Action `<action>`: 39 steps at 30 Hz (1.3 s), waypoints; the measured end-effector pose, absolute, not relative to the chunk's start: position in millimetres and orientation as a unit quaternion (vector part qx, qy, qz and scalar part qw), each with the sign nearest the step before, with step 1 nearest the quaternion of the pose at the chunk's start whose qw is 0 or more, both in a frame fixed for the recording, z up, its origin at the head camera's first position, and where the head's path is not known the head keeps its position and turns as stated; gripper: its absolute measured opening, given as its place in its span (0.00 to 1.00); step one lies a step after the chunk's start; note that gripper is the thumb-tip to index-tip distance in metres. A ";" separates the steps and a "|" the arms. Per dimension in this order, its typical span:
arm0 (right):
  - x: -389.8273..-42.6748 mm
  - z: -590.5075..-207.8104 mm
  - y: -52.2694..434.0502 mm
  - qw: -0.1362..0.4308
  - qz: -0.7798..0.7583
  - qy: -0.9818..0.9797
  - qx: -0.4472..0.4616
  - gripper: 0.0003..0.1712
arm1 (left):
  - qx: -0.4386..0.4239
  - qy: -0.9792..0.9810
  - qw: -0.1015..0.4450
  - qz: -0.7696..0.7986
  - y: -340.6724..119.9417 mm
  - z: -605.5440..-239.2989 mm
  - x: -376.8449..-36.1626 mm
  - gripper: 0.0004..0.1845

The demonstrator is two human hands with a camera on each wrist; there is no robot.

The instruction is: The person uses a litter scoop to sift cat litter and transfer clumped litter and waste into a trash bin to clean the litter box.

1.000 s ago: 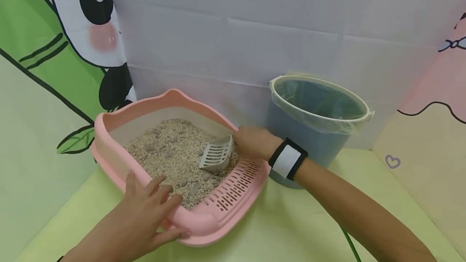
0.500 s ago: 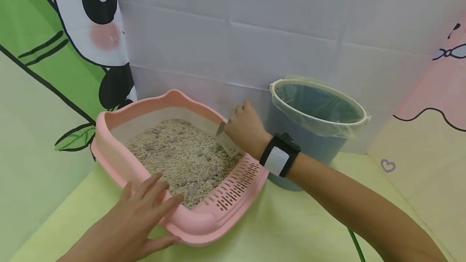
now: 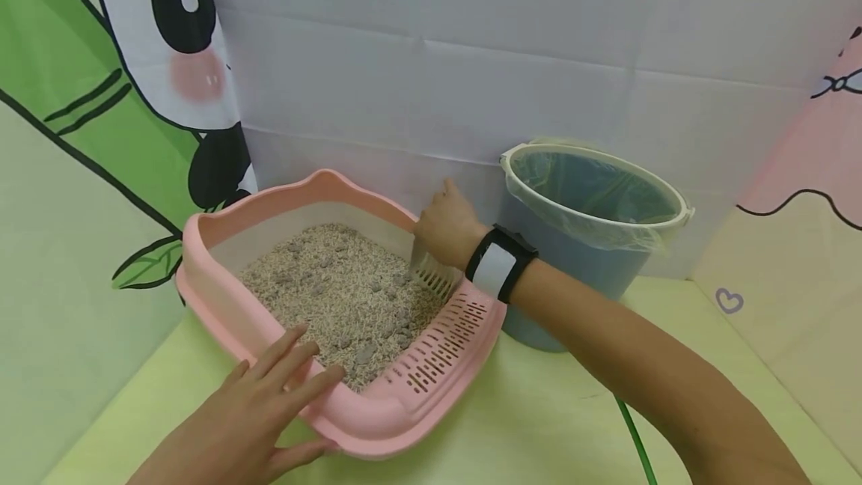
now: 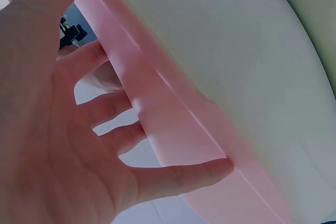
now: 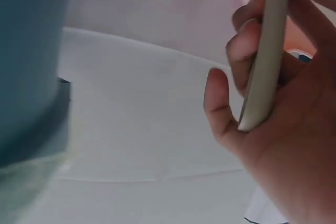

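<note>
A pink litter tray (image 3: 404, 414) filled with beige granules (image 3: 337, 298) and grey clumps stands on the yellow-green surface. My right hand (image 3: 447, 227) grips the handle of a pale slotted scoop (image 3: 432, 277), whose blade points down into the granules at the tray's right side. The scoop's handle (image 5: 262, 61) runs through the curled fingers in the right wrist view. My left hand (image 3: 259, 403) lies with straight fingers over the tray's near rim (image 4: 173, 129), thumb under the outer wall.
A blue-grey bucket (image 3: 592, 238) lined with a clear bag stands right of the tray, against the white backdrop. Cartoon panda panels enclose the left side, a pink one the right. A green cable (image 3: 633, 440) runs under my right forearm.
My right hand lifted the scoop from lying flat in the granules, turned it upright, and now digs its blade down at the tray's right side. The left hand stayed on the rim.
</note>
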State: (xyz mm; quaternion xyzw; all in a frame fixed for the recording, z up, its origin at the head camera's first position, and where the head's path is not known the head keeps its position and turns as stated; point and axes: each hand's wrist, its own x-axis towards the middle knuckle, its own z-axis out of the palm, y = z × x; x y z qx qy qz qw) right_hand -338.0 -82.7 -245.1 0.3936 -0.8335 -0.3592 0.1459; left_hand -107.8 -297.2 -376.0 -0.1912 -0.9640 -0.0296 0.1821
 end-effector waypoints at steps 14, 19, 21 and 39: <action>-364.8 -250.9 -59.7 0.080 -0.219 -0.869 0.435 0.14 | -0.185 -0.966 0.172 -0.050 -305.3 -377.9 -100.4 0.40; -367.0 -253.6 -59.2 0.025 -0.191 -0.879 0.436 0.10 | -0.186 -0.966 0.177 -0.034 -305.3 -375.2 -100.0 0.40; -366.5 -254.8 -58.8 0.000 -0.174 -0.884 0.433 0.08 | -0.185 -0.966 0.176 -0.032 -305.5 -373.9 -99.4 0.40; -351.5 -281.7 -65.7 -0.114 -0.058 -0.881 0.455 0.25 | -0.159 -0.974 0.156 -0.037 -300.5 -367.6 -94.4 0.38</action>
